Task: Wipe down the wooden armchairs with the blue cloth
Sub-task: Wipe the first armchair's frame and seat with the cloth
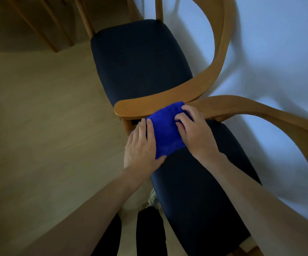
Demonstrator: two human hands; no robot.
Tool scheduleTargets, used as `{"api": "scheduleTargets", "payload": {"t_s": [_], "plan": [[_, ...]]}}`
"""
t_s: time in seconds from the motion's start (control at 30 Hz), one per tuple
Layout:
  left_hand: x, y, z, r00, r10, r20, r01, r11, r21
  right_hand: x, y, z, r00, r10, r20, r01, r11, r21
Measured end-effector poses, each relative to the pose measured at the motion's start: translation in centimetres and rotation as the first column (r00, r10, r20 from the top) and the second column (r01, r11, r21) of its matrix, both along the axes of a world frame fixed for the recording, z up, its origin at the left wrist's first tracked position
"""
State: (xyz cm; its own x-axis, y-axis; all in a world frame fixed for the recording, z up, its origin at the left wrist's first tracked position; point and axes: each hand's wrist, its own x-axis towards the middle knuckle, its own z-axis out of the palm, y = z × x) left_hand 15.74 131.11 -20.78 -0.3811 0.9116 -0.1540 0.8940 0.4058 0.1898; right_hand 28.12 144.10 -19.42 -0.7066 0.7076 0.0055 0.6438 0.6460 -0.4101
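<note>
Two wooden armchairs with dark blue seat cushions stand side by side against a white wall. The far armchair (218, 52) has its curved armrest ending at centre frame. The near armchair (260, 109) has its armrest running right. A folded blue cloth (168, 130) lies over the near chair's armrest end, just below the far chair's armrest tip. My left hand (142, 145) presses on the cloth's left edge with fingers flat. My right hand (194, 130) grips the cloth's right side with curled fingers.
Light wooden floor (48, 135) spreads to the left. More wooden furniture legs (44, 24) stand at the upper left. My dark trouser legs (149, 231) are at the bottom, beside the near seat cushion (201, 191). The white wall (278, 52) backs both chairs.
</note>
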Motion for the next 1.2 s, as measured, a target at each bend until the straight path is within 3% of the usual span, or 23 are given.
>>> {"api": "scheduleTargets", "payload": {"t_s": [0.13,0.33,0.83,1.0,1.1,1.2], "plan": [[-0.6,2.9,-0.5,0.994,0.106,-0.022,-0.107,0.992,-0.065,-0.2,-0.6,-0.1,0.997,-0.059,-0.045,0.057,0.997,-0.044],[-2.3,1.2,-1.6,0.998,0.056,0.018,-0.056,0.998,-0.001,-1.0,-2.8,-0.3,0.997,-0.065,-0.029,0.064,0.997,-0.039],[-6.6,-19.9,-1.5,0.912,0.391,0.123,-0.391,0.92,-0.02,-8.8,-19.7,-1.4,0.955,0.139,-0.263,-0.171,0.979,-0.106],[-6.9,-21.8,-1.5,0.884,0.422,0.202,-0.431,0.902,0.001,-9.7,-21.8,-1.7,0.962,0.205,-0.182,-0.21,0.978,-0.012],[-7.4,-22.3,-1.4,0.864,0.374,0.337,-0.413,0.909,0.051,-9.5,-22.5,-1.8,0.922,0.354,-0.154,-0.353,0.935,0.038],[-8.6,-23.1,-1.4,0.86,0.262,0.438,-0.353,0.925,0.139,-9.1,-23.2,-1.9,0.869,0.493,-0.027,-0.493,0.87,0.018]]}}
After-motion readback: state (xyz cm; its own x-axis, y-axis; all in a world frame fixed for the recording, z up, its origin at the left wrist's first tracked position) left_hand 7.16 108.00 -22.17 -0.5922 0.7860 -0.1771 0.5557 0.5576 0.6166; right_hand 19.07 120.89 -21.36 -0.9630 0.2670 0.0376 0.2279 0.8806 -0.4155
